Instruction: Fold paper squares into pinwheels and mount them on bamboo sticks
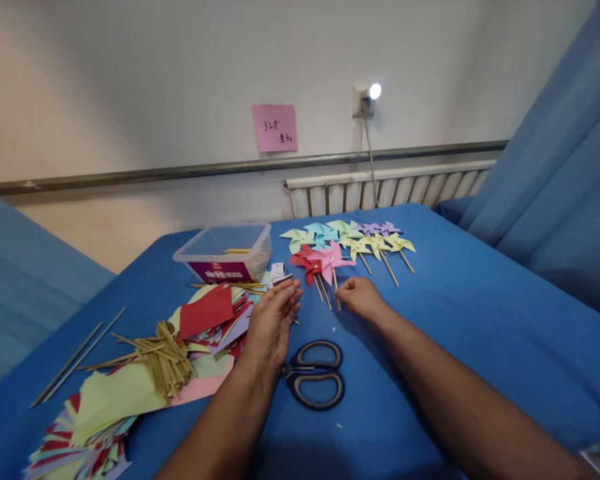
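My right hand (pixel 363 297) is closed, its fingertips at the thin stick of a pink paper pinwheel (pixel 333 259). A red pinwheel (pixel 307 264) lies against the pink one's left side. Above the table, my left hand (pixel 275 320) is open with its fingers together and slightly curved; nothing shows in it. Dark-handled scissors (pixel 316 373) lie between my forearms, their blades hidden under my left hand. Farther back are several finished pinwheels in green, blue (pixel 323 233), yellow (pixel 379 245) and purple (pixel 386 228).
Left of my left hand lie a heap of coloured paper (pixel 207 312), a bundle of short sticks (pixel 166 363) and fanned paper strips (pixel 80 443). Two long rods (pixel 75 360) rest farther left. Behind stands a clear plastic box (pixel 220 243) on the blue cloth (pixel 480 320). A radiator (pixel 343 195) borders the back.
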Demonstrator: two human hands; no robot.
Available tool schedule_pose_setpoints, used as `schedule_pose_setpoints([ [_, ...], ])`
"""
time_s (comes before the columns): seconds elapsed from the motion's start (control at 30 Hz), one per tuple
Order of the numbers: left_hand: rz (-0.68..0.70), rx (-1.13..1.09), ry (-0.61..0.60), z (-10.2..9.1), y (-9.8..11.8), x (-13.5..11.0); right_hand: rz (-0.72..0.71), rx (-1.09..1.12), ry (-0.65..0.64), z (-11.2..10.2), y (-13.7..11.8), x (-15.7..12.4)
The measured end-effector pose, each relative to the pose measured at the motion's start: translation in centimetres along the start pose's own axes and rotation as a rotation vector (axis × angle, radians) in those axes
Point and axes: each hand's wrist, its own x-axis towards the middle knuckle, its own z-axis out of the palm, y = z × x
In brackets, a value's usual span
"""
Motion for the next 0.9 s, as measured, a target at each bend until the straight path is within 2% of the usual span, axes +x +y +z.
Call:
schedule_pose_setpoints([
  [0.13, -0.008, 0.013, 0.008, -0.2, -0.1, 0.1, 0.05, -0.185, 0.064, -1.7, 1.2, 1.6],
  [0.3, -0.027, 0.013, -0.02, 0.1, 0.0, -0.3, 0.072, -0.381, 0.04, -2.6, 1.1, 1.9],
  [0.53, -0.039, 0.029, -0.056, 0.1, 0.0, -0.5, 0.078, -0.542, 0.025, -2.5, 0.5, 1.8],
  [0.9, -0.084, 0.064, -0.096, 0.1, -0.2, -0.5, 0.075, -0.623, 0.03, -2.0, 0.3, 1.6],
])
